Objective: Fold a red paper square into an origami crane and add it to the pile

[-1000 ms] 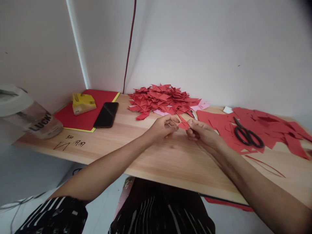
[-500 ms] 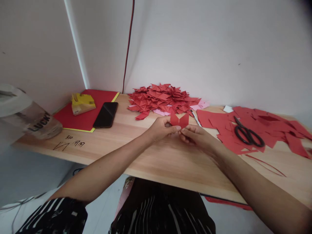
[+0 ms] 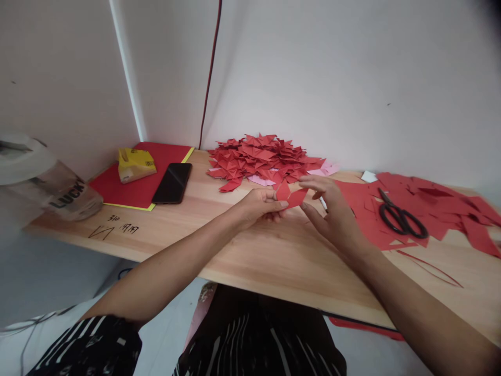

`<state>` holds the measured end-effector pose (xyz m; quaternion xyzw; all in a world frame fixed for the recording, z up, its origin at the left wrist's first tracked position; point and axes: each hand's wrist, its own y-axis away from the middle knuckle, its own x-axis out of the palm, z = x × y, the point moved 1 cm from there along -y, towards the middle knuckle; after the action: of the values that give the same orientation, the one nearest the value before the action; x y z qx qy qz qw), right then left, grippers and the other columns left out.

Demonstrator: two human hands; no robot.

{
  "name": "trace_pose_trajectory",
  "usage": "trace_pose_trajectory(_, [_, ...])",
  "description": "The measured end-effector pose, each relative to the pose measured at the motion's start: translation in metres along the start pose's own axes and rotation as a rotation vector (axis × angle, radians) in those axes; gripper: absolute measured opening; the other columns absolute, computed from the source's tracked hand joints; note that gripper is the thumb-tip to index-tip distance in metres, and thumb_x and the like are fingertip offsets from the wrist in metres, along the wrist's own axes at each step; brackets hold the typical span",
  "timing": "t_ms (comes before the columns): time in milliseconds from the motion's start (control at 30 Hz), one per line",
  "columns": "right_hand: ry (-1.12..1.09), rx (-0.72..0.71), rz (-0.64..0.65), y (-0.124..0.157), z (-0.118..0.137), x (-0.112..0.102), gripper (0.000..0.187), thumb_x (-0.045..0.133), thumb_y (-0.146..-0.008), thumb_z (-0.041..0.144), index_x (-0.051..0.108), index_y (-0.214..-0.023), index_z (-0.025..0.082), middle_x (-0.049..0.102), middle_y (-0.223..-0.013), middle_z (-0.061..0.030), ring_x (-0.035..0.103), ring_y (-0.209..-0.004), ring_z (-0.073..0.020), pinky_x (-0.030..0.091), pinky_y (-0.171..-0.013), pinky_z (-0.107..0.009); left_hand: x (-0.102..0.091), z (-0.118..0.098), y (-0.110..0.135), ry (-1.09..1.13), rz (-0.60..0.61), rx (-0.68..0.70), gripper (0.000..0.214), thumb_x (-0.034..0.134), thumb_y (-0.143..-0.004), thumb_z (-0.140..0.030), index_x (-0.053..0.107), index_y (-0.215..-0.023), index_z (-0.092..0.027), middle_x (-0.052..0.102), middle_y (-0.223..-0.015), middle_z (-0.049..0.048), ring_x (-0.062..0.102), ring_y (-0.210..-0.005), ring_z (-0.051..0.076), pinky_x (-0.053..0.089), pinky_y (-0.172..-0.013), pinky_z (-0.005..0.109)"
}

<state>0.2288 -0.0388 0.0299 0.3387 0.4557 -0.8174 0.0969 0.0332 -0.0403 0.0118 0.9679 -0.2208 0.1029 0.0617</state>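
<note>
Between the thumb and fingers of my left hand (image 3: 263,204) is a folded red paper piece (image 3: 293,198), with two pointed flaps parted by a notch. My right hand (image 3: 326,206) is beside its right flap, thumb and fingers spread apart; whether a fingertip touches the paper I cannot tell. Behind both hands lies a heap of folded red paper pieces (image 3: 260,156), with some pink paper (image 3: 263,180) under its front edge. A pale pen-like stick (image 3: 323,203) shows partly behind my right hand.
Black-handled scissors (image 3: 403,219) rest on red paper sheets (image 3: 364,209) at the right, near thin red strips (image 3: 430,268). To the left are a black phone (image 3: 172,183), a yellow packet (image 3: 136,165) on a red sheet (image 3: 113,196), and a clear bottle (image 3: 74,196). A wall stands behind the table (image 3: 235,250).
My right hand has let go of the folded red paper piece, moved slightly right and up, and opened its fingers. My left hand keeps hold; the paper has tilted a little.
</note>
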Motion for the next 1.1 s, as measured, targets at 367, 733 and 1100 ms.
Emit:
trace_pose_trajectory(367, [0.242,-0.171,0.002,0.0022,-0.0064,0.0000,0.007,0.064,-0.088,0.025,0.065,-0.095,0.025,0.069,-0.113,-0.0072,0.058,-0.110,-0.0266,0.041,-0.094,-0.046,0.0011,-0.0008,0.0012,0.038,-0.004,-0.036,0.025,0.070,-0.082,-0.028,0.052,-0.076,-0.011,0.065,-0.064,0.0012,0.056,-0.044,0.004,0.036,-0.043,0.015])
trace_pose_trajectory(733, [0.236,-0.113,0.128,0.0019,-0.0031,0.0022,0.011,0.056,-0.094,0.027,0.066,-0.092,0.023,0.072,-0.085,-0.0039,0.062,-0.088,-0.0223,0.038,-0.082,-0.039,0.0033,-0.0012,0.0014,-0.100,-0.070,-0.043,0.026,0.064,-0.086,-0.024,0.047,-0.069,-0.013,0.063,-0.055,-0.0011,0.052,-0.038,0.003,0.034,-0.040,0.014])
trace_pose_trajectory(1100, [-0.006,0.088,0.185,0.0015,-0.0033,0.0043,0.012,0.057,-0.092,0.028,0.066,-0.086,0.024,0.068,-0.084,-0.0052,0.059,-0.080,-0.0211,0.044,-0.075,-0.038,0.0030,0.0047,-0.0014,-0.140,-0.013,-0.002,0.017,0.061,-0.085,-0.017,0.052,-0.072,-0.011,0.067,-0.064,0.0029,0.057,-0.046,0.004,0.038,-0.043,0.014])
